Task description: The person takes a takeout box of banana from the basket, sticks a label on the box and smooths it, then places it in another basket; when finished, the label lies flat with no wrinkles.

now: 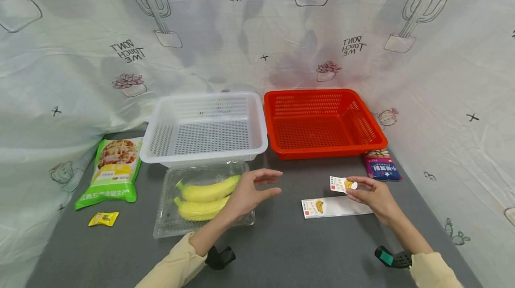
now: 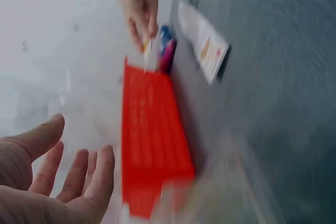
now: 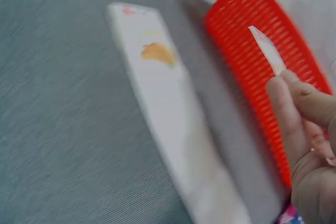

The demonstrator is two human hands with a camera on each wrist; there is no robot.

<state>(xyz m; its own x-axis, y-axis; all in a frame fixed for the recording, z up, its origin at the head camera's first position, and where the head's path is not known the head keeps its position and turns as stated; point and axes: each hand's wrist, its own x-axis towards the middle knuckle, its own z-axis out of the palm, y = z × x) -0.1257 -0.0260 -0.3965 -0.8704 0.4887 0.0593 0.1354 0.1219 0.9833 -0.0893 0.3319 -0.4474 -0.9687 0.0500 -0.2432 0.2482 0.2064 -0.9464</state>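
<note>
Between its thumb and fingers, my right hand point(image 1: 372, 196) pinches a small white label point(image 1: 339, 184) printed with bananas. Below that hand, a long white label strip point(image 1: 330, 207) with a banana picture lies on the grey table. My left hand point(image 1: 247, 192) is held in the air with its fingers spread and nothing in its grasp. It overlaps the right side of a clear plastic box point(image 1: 165, 216) in the head view. Inside the box lie two yellow bananas point(image 1: 209, 192), their right ends partly hidden by the hand. The left wrist view shows the left palm point(image 2: 68, 192) with relaxed fingers.
Behind the box stands a white basket point(image 1: 205, 156), beside a red basket point(image 1: 326, 150). A green food bag point(image 1: 114, 167) and a small yellow packet point(image 1: 103, 219) lie at left. A purple pasta packet point(image 1: 382, 167) sits by the red basket's right corner.
</note>
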